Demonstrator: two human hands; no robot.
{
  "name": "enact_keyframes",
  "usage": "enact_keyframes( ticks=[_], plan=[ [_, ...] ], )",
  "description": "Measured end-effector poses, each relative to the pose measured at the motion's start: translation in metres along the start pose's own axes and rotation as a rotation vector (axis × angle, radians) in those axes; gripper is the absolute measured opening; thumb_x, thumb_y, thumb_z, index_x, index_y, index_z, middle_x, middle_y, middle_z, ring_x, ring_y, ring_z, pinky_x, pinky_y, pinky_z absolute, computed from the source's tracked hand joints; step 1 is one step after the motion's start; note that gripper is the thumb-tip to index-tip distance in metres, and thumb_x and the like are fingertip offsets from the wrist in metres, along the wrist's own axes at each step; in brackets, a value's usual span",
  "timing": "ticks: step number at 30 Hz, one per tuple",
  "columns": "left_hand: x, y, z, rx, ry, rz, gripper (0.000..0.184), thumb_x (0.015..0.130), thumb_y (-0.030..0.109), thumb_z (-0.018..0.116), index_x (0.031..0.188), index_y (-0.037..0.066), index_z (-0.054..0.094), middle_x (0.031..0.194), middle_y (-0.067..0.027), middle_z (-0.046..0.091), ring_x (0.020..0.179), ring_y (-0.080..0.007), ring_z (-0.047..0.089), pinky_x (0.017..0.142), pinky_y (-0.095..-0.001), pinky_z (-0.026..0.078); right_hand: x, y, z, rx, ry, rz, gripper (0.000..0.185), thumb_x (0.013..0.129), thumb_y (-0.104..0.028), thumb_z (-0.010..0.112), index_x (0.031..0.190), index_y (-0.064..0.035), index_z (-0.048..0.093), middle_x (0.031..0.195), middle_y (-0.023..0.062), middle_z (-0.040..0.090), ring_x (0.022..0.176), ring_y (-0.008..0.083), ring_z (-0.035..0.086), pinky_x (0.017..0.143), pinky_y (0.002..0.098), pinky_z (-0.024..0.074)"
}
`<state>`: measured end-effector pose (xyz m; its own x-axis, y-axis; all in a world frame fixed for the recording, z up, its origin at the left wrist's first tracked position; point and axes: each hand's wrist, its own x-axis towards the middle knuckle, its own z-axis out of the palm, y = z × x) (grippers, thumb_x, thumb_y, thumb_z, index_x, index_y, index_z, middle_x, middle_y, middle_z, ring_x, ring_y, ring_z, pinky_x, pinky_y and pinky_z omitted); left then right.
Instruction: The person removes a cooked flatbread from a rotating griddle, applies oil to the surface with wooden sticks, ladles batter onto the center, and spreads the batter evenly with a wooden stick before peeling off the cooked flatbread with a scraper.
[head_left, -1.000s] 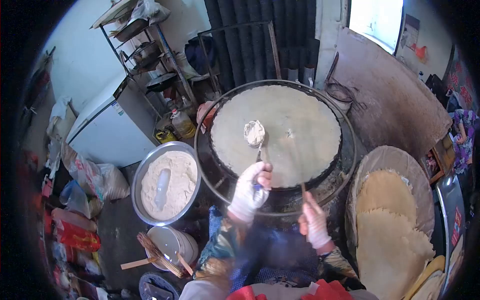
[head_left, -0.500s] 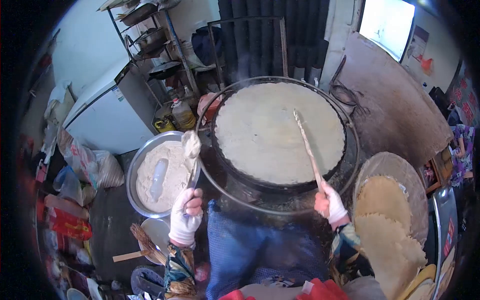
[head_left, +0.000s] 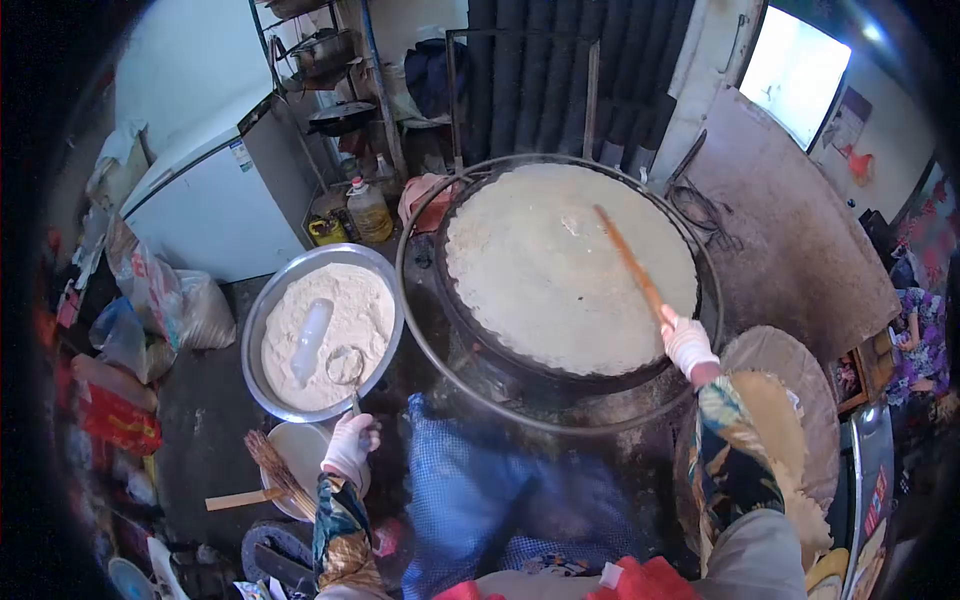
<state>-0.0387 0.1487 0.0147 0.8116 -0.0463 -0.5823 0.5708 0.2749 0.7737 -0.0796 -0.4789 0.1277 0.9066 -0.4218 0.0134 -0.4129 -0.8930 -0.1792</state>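
Note:
My left hand (head_left: pixel 348 447), in a white glove with bare fingertips, is closed around the handle of a ladle (head_left: pixel 346 366). The ladle's bowl rests in pale batter (head_left: pixel 365 300) inside a metal basin (head_left: pixel 252 350). A clear plastic bottle (head_left: pixel 312 335) lies on the batter. Gloved too, my right hand (head_left: pixel 690 342) grips a long wooden spatula (head_left: pixel 632 262). Its blade reaches over a large, thin round flatbread (head_left: pixel 540 290) that covers most of a dark round griddle (head_left: pixel 480 345). A small whitish patch shows near the spatula's tip.
A metal ring (head_left: pixel 425 365) surrounds the griddle. Finished flatbreads (head_left: pixel 765 400) lie on a round mat at right. Left of my legs are a whisk broom (head_left: pixel 275 470) and a pale bucket (head_left: pixel 300 440). An oil bottle (head_left: pixel 369 212) stands behind the basin. Another person's arm (head_left: pixel 912 335) shows far right.
My left hand has lowered the batter-coated ladle from beside the griddle into the basin. My right hand has moved right and forward, turning the spatula's flat side into view. The whole view has shifted slightly.

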Motion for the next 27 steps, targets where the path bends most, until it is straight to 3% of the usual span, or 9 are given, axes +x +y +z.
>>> enact_keyframes(
  ticks=[2, 3, 5, 7, 12, 17, 20, 21, 27],
  plan=[
    [0.038, -0.022, -0.021, 0.649, 0.219, 0.323, 0.057, 0.085, 0.019, 0.066, 0.135, 0.005, 0.044, 0.123, -0.0212, 0.054, 0.109, -0.0378, 0.054, 0.093, -0.0489, 0.046, 0.002, -0.014, -0.004, 0.406, -0.115, 0.217, 0.042, 0.095, -0.026, 0.053, 0.137, -0.0196, 0.052, 0.091, 0.0156, 0.067, 0.075, 0.0295, 0.062, 0.070, 0.0397, 0.0514],
    [0.035, -0.013, -0.013, 0.643, 0.216, 0.326, 0.057, 0.085, 0.019, 0.066, 0.135, 0.005, 0.044, 0.123, -0.0212, 0.054, 0.109, -0.0378, 0.054, 0.093, -0.0489, 0.046, -0.007, -0.029, -0.003, 0.747, -0.241, 0.331, 0.044, 0.097, -0.027, 0.053, 0.140, -0.0221, 0.049, 0.079, 0.0089, 0.066, 0.063, 0.0237, 0.059, 0.059, 0.0384, 0.0515],
    [0.015, 0.019, 0.027, 1.309, 0.371, 0.718, 0.065, 0.079, 0.016, 0.068, 0.137, 0.004, 0.043, 0.132, -0.0248, 0.048, 0.124, -0.0431, 0.043, 0.106, -0.0520, 0.032, -0.042, -0.058, -0.012, 0.802, -0.444, 0.267, 0.046, 0.098, -0.027, 0.053, 0.143, -0.0237, 0.046, 0.076, 0.0023, 0.059, 0.052, 0.0124, 0.047, 0.047, 0.0296, 0.0449],
    [0.010, 0.032, 0.058, 1.437, 0.332, 1.087, 0.068, 0.073, 0.015, 0.068, 0.136, 0.005, 0.045, 0.134, -0.0261, 0.045, 0.124, -0.0448, 0.042, 0.105, -0.0513, 0.034, -0.075, -0.072, 0.012, 0.880, -0.492, 0.255, 0.047, 0.098, -0.026, 0.054, 0.144, -0.0222, 0.045, 0.076, 0.0002, 0.058, 0.048, 0.0073, 0.042, 0.043, 0.0237, 0.0396],
    [0.016, 0.034, 0.147, 1.686, -0.136, 1.442, 0.054, 0.069, 0.015, 0.068, 0.122, 0.009, 0.058, 0.129, -0.0184, 0.052, 0.127, -0.0379, 0.043, 0.110, -0.0535, 0.029, -0.183, -0.115, -0.001, 1.093, -0.640, 0.058, 0.046, 0.097, -0.021, 0.055, 0.143, -0.0197, 0.047, 0.069, -0.0053, 0.052, 0.047, 0.0043, 0.042, 0.040, 0.0206, 0.0362],
    [0.004, -0.026, 0.201, 1.872, -0.398, 1.150, 0.037, 0.067, 0.028, 0.075, 0.099, 0.013, 0.064, 0.095, -0.0102, 0.062, 0.106, -0.0333, 0.055, 0.111, -0.0542, 0.024, -0.181, -0.122, -0.004, 1.216, -0.402, 0.230, 0.046, 0.096, -0.023, 0.054, 0.141, -0.0230, 0.049, 0.060, 0.0024, 0.053, 0.042, 0.0116, 0.047, 0.039, 0.0266, 0.0384],
    [-0.019, -0.061, 0.225, 1.786, -0.386, 1.260, 0.032, 0.070, 0.031, 0.072, 0.098, 0.016, 0.067, 0.093, -0.0094, 0.063, 0.099, -0.0303, 0.057, 0.110, -0.0519, 0.027, -0.137, -0.078, 0.076, -0.029, -0.045, -0.384, 0.056, 0.092, -0.017, 0.049, 0.147, -0.0223, 0.037, 0.070, 0.0176, 0.063, 0.056, 0.0318, 0.062, 0.053, 0.0438, 0.0495],
    [-0.027, -0.062, 0.228, 1.830, -0.381, 1.235, 0.032, 0.072, 0.031, 0.072, 0.100, 0.018, 0.068, 0.093, -0.0093, 0.063, 0.099, -0.0300, 0.057, 0.110, -0.0512, 0.026, -0.134, -0.068, 0.068, -0.131, -0.122, -0.351, 0.058, 0.097, -0.021, 0.038, 0.151, -0.0241, 0.017, 0.076, 0.0180, 0.067, 0.063, 0.0330, 0.066, 0.060, 0.0457, 0.0521],
    [-0.028, -0.037, 0.216, 1.740, -0.267, 1.232, 0.024, 0.068, 0.025, 0.071, 0.088, 0.014, 0.066, 0.088, -0.0067, 0.061, 0.098, -0.0276, 0.056, 0.110, -0.0576, 0.023, -0.107, -0.014, 0.035, -0.110, -0.132, -0.010, 0.044, 0.099, -0.022, 0.038, 0.143, -0.0230, 0.038, 0.082, 0.0218, 0.067, 0.075, 0.0390, 0.066, 0.068, 0.0512, 0.0506]
  ],
)
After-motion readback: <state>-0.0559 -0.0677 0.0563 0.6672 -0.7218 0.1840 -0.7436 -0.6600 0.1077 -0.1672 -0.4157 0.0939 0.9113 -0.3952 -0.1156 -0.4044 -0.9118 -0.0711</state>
